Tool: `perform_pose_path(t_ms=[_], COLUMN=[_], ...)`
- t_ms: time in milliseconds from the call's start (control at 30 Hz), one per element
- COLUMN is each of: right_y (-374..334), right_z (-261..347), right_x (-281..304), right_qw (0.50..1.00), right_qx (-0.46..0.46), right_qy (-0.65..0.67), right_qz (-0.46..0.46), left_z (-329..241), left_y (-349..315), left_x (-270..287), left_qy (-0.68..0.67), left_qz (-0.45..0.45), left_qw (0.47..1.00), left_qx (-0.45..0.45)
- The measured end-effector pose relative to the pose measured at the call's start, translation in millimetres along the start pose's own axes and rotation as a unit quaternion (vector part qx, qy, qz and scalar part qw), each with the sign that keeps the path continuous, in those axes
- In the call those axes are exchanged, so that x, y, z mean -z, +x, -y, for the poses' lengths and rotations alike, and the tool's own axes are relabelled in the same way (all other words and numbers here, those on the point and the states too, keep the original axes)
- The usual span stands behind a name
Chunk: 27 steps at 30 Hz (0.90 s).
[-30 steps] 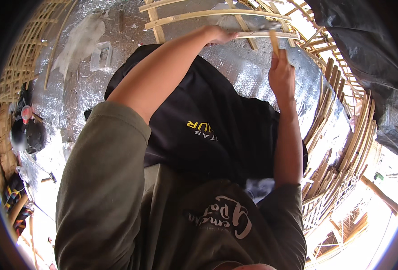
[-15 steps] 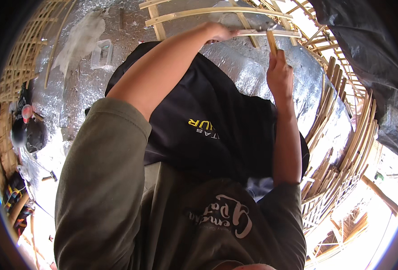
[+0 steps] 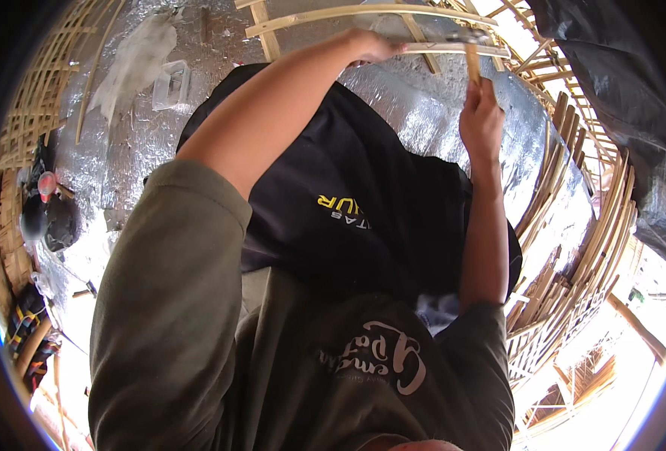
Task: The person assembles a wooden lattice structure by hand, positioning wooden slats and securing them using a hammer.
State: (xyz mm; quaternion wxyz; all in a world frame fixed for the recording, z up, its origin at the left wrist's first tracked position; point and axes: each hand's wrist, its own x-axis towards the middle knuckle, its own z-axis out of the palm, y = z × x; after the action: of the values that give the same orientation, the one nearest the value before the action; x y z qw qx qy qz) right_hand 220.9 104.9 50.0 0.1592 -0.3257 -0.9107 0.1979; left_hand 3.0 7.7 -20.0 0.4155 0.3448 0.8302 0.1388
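Note:
At the top centre, my left hand point(image 3: 369, 48) is closed around the left end of a pale bamboo strip point(image 3: 442, 49). My right hand point(image 3: 482, 124) grips the wooden handle of a hammer point(image 3: 473, 64) from below. The hammer's metal head is slightly blurred and sits just above the strip's right part; whether it touches cannot be made out. Under the strip lies a frame of bamboo slats, with one long curved slat point(image 3: 363, 13) running above it and cross pieces point(image 3: 417, 34) beneath.
Silver foil sheeting point(image 3: 137, 150) covers the floor, with a clear plastic container point(image 3: 171, 86) on it. Bamboo lattice point(image 3: 43, 83) stands at the far left. Stacked bamboo strips point(image 3: 600, 233) and black plastic sheeting point(image 3: 611, 83) line the right. Black cloth point(image 3: 310, 165) lies over my lap.
My right hand and the hammer have shifted right along the bamboo strip toward its right end. My left hand keeps its hold, a little farther right and up.

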Motion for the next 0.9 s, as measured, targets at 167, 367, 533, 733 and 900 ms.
perform_pose_path(t_ms=[167,367,533,733,900], right_y=[7.1,2.9,9.6,-0.5,3.5], right_z=[-10.9,12.2,14.6,13.4,20.9], right_x=[3.7,6.4,6.8,2.6,7.8], right_qw=[0.997,0.996,0.994,0.998,0.998], right_qx=[0.05,0.032,0.012,0.025,-0.012], right_qy=[-0.032,-0.078,-0.102,-0.029,-0.053], right_qz=[0.043,0.018,0.049,-0.044,0.03], left_z=[-7.2,-6.7,-2.3,-0.7,-3.3], left_y=[-6.6,-3.4,-5.4,-4.9,-17.4], left_x=[1.6,4.2,2.1,3.2,4.7], left_qy=[-0.015,0.01,0.016,0.005,-0.009], left_qz=[0.001,0.031,0.022,0.025,0.008], left_qw=[1.0,0.998,1.0,1.0,0.999], left_qx=[0.0,0.047,-0.014,-0.008,-0.045])
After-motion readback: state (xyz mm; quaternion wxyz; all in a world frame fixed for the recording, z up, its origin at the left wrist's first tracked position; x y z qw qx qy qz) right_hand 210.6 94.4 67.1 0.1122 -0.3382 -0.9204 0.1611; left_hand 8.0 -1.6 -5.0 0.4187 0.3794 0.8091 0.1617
